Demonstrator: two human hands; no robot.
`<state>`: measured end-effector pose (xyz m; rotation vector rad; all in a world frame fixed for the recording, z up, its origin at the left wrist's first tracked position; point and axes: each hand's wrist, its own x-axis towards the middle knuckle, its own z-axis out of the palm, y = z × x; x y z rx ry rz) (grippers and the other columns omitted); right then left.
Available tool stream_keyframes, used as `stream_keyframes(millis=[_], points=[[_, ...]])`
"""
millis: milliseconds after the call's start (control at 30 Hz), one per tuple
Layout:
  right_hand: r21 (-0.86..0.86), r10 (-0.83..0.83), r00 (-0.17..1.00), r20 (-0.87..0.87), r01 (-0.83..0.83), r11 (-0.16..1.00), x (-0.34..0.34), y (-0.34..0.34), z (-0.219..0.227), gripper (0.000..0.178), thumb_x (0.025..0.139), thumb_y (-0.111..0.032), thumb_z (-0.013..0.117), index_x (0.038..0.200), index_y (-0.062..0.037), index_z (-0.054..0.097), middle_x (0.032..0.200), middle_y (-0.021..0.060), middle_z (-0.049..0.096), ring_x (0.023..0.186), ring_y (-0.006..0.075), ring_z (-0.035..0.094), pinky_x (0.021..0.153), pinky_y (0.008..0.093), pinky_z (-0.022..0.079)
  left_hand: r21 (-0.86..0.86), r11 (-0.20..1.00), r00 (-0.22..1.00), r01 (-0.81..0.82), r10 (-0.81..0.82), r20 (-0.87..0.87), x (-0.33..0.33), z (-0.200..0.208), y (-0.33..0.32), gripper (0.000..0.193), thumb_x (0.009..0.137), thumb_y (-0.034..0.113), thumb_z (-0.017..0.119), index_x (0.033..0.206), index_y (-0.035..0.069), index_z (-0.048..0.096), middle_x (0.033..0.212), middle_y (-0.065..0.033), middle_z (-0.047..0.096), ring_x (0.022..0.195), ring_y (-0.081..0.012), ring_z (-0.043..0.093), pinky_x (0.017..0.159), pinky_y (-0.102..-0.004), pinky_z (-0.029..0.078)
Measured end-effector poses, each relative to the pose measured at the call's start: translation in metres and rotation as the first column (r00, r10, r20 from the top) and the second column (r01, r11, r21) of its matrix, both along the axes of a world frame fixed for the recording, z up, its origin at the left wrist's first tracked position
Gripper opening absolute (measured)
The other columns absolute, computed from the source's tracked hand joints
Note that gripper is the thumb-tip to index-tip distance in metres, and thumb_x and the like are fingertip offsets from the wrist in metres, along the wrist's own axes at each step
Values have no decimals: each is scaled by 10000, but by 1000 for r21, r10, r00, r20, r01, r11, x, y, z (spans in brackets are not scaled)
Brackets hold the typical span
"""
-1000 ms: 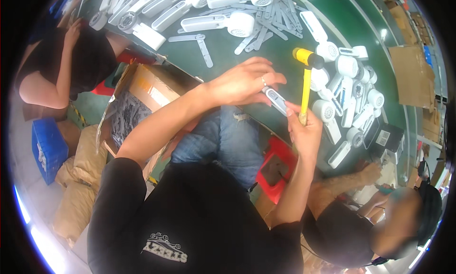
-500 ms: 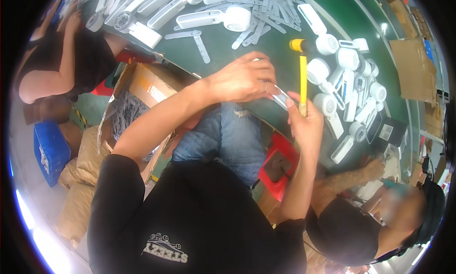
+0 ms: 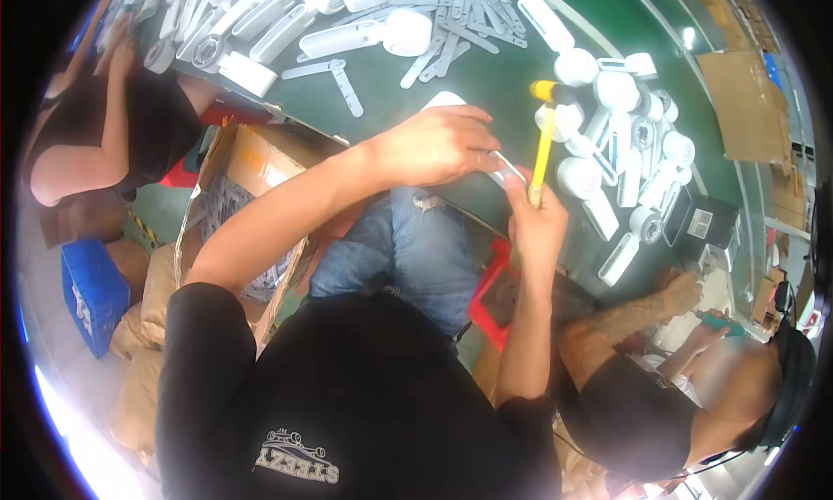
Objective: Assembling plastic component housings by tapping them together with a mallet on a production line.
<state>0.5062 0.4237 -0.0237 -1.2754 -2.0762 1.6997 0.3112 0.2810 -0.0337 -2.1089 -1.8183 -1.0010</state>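
Note:
My left hand [image 3: 431, 146] is closed round a white handheld device [image 3: 445, 100] with a rounded head, which looks like a small fan. Its head shows beyond my knuckles, and its handle end comes out toward my right hand. In my right hand [image 3: 538, 221] is a mallet [image 3: 543, 149] with a yellow handle, standing nearly upright; its head is part yellow, part dark. The thumb and fingers of that hand also touch the device's handle end. My left fingers hide most of the device's middle.
Many white devices [image 3: 616, 92] lie on the green table [image 3: 399, 110] to the right, with more at the far left. Flat grey strips [image 3: 473, 32] are heaped at the back. A cardboard box [image 3: 260, 157] of grey parts stands at my left. A co-worker [image 3: 642, 396] sits at right, another [image 3: 113, 136] at left.
The mallet handle has tilted, its lower end swinging left with my right hand. More of the device's rounded head shows beyond my left hand. The whole view has shifted slightly.

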Motion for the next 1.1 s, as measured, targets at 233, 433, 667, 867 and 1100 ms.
stream_keyframes(millis=[233, 433, 667, 867, 1100], points=[[262, 93, 996, 18, -94, 960, 7, -3, 3, 361, 849, -165, 882, 1163, -16, 782, 960, 81, 689, 733, 175, 639, 709, 329, 521, 2, 1000, 995, -13, 12, 100, 8, 1, -4, 285, 791, 117, 750, 1069, 89, 803, 1044, -71, 742, 1011, -306, 695, 926, -383, 587], [327, 47, 990, 135, -89, 941, 6, -8, 16, 300, 886, -167, 853, 1132, -9, 783, 810, 96, 722, 669, 166, 595, 687, 348, 521, 27, 1000, 1000, -8, 8, 14, 8, 2, -2, 318, 775, 128, 776, 1089, 85, 803, 1030, -51, 735, 970, -284, 683, 914, -380, 577], [274, 2, 998, -58, 14, 962, 70, -34, 32, 480, 1096, -167, 585, 1555, -45, 521, 873, 9, 654, 684, 54, 525, 619, 237, 440, -8, 1000, 1000, 0, 0, 1, 7, -3, -8, 307, 818, 113, 771, 1122, 84, 809, 1045, -91, 751, 989, -311, 693, 947, -397, 576], [110, 12, 1000, 8, -13, 994, 110, -63, 57, 467, 1136, -207, 492, 1575, -49, 498, 809, 29, 582, 706, 86, 540, 663, 275, 495, -32, 999, 1000, -9, 9, 3, 7, -3, -8, 324, 811, 111, 767, 1131, 87, 813, 1070, -94, 759, 1008, -315, 698, 959, -400, 574], [189, 48, 991, 127, -71, 979, 110, -65, 58, 458, 1129, -201, 492, 1559, -46, 509, 785, 84, 592, 707, 130, 559, 686, 304, 494, -14, 1000, 1000, -8, 8, 17, 8, -3, -7, 309, 813, 103, 760, 1116, 81, 815, 1065, -92, 760, 1015, -318, 697, 956, -400, 575]])
